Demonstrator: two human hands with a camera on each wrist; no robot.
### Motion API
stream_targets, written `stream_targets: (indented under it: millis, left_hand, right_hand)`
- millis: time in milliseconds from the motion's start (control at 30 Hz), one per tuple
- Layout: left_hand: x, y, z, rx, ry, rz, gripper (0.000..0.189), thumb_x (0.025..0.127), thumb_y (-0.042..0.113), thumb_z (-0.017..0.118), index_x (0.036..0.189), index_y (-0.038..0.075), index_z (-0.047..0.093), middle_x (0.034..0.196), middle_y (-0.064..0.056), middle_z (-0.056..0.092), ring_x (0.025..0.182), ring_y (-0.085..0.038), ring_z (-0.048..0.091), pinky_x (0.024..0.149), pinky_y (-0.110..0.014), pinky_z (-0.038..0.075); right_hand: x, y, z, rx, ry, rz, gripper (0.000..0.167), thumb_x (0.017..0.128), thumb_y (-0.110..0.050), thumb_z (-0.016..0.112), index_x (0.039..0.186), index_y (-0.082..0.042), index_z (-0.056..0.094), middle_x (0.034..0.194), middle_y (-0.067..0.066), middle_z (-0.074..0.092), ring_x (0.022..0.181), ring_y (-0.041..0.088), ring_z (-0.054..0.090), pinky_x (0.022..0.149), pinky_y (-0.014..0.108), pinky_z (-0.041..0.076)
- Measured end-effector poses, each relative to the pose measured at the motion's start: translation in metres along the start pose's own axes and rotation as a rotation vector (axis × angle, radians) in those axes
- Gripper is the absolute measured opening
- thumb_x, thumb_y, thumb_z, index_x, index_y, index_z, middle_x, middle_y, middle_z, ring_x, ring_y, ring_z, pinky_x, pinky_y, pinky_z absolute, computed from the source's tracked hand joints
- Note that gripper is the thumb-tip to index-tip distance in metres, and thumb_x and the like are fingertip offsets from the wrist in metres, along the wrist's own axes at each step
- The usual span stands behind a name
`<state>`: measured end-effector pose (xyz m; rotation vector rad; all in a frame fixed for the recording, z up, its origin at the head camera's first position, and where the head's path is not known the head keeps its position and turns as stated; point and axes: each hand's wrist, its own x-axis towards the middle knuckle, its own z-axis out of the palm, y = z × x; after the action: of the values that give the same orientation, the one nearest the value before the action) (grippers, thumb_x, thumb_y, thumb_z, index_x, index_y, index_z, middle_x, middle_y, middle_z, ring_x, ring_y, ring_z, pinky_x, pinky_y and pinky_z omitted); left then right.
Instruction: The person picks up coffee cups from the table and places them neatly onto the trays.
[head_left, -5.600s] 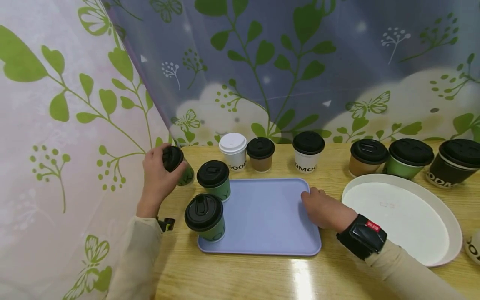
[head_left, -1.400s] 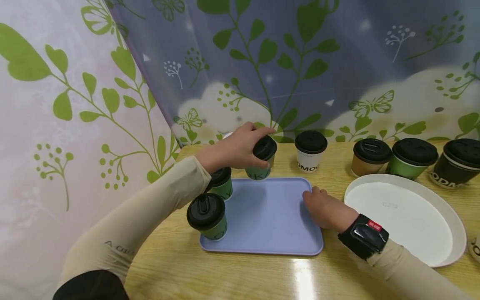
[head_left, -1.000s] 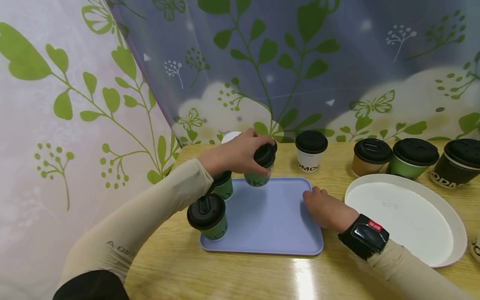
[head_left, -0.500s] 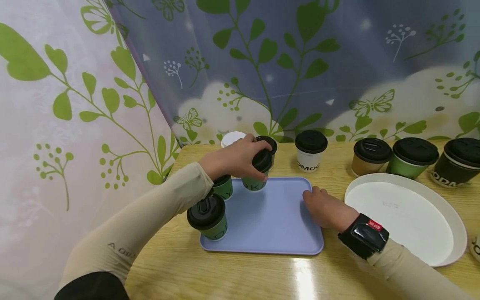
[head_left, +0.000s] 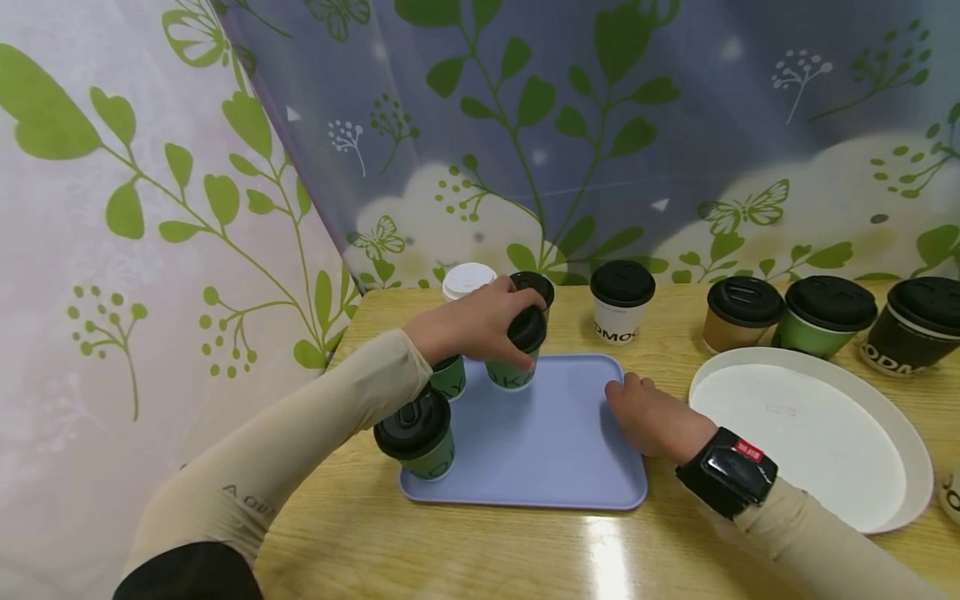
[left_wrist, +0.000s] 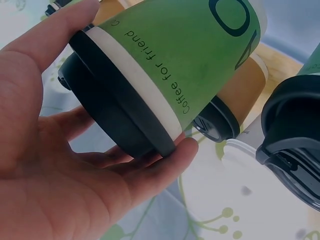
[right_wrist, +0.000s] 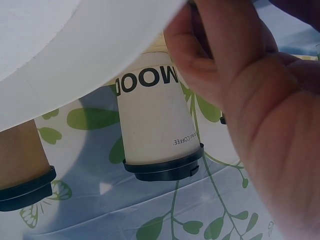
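Note:
My left hand (head_left: 480, 321) grips a green paper coffee cup (head_left: 512, 373) by its black lid, thumb on one side and fingers on the other. In the left wrist view the lid's rim lies between thumb and fingertips, and the green cup (left_wrist: 175, 60) reads "Coffee for friend". This cup is upright over the back part of a lavender tray (head_left: 555, 450). Two more green cups with black lids, a front one (head_left: 416, 433) and one partly hidden by my left arm (head_left: 452, 381), stand along the tray's left side. My right hand (head_left: 651, 417) holds the tray's right edge with curled fingers.
Behind the tray stand a white-lidded cup (head_left: 468, 279), a brown cup (head_left: 542, 292) and a white black-lidded cup (head_left: 622, 304). At right, a round white tray (head_left: 806, 442) lies before brown (head_left: 742, 312), green (head_left: 825, 317) and black (head_left: 911, 325) cups. A patterned cloth hangs behind.
My left hand has carried the green cup from the table left of the tray rightward, over the tray, then lowered it toward the tray's surface. My right hand has kept its hold.

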<state>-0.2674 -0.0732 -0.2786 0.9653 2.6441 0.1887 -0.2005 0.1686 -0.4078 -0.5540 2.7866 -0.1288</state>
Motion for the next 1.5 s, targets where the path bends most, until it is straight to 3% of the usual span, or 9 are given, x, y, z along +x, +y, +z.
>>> stream_targets:
  millis: [933,1233,1500]
  left_hand:
    - [-0.001,-0.004,0.013,-0.018,-0.068,-0.034,0.077,0.087,0.044,0.083,0.151,0.021,0.046,0.145,-0.017,0.042,0.122,-0.027,0.052,0.101,-0.045,0.048]
    - [0.000,-0.004,0.020,0.017,-0.070,-0.033,0.078,0.086,0.047,0.083,0.151,0.022,0.047,0.145,-0.016,0.043,0.123,-0.026,0.051,0.102,-0.044,0.048]
    - [-0.002,-0.003,0.022,-0.034,-0.091,-0.055,0.081,0.086,0.043,0.085,0.153,0.022,0.045,0.146,-0.017,0.040,0.123,-0.026,0.051,0.102,-0.044,0.048]
  right_hand:
    - [0.001,0.000,0.000,-0.004,0.001,-0.007,0.020,0.098,0.001,0.062,0.117,0.007,0.057,0.105,0.027,0.055,0.093,0.036,0.059,0.081,0.052,0.057]
    - [0.000,-0.001,-0.001,0.014,-0.010,0.008,0.021,0.098,0.001,0.061,0.117,0.007,0.057,0.106,0.027,0.055,0.094,0.037,0.059,0.082,0.053,0.057]
    - [0.001,-0.002,0.000,0.021,-0.018,0.012,0.021,0.098,0.001,0.061,0.118,0.007,0.057,0.107,0.028,0.055,0.095,0.037,0.059,0.083,0.053,0.057]
